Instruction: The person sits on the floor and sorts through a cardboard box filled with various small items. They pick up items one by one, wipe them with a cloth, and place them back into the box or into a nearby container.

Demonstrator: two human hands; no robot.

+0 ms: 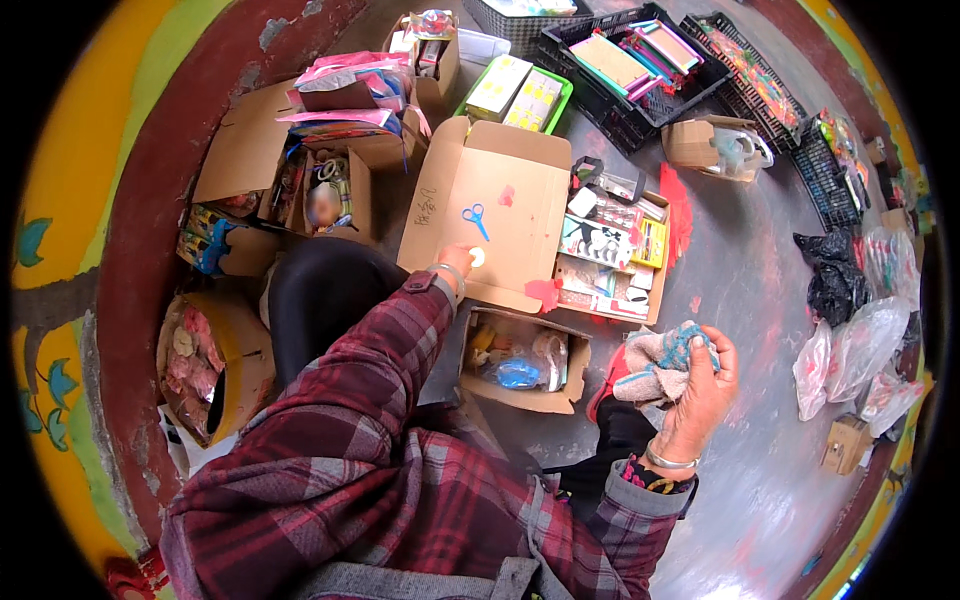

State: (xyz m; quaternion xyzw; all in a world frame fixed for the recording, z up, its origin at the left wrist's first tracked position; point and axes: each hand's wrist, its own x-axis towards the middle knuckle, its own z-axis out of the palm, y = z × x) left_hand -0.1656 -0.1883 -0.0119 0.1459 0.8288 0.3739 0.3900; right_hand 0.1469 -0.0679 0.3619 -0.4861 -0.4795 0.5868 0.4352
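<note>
My right hand is closed around a bundle of grey-and-blue knitted fabric, held up over the floor on the right. Whether it is a glove or a sock I cannot make out. My left hand is at the near left edge of an opened cardboard flap, its fingers closed by a small pale yellow round piece. Blue-handled scissors lie on that flap, just beyond the hand. To the flap's right, the box's compartments hold packets and small goods.
A small open carton with a blue item inside stands before me. Cartons of goods, such as one with pink packets, crowd the left. Black crates line the back. Plastic bags lie on the right. A black seat is beside my left arm.
</note>
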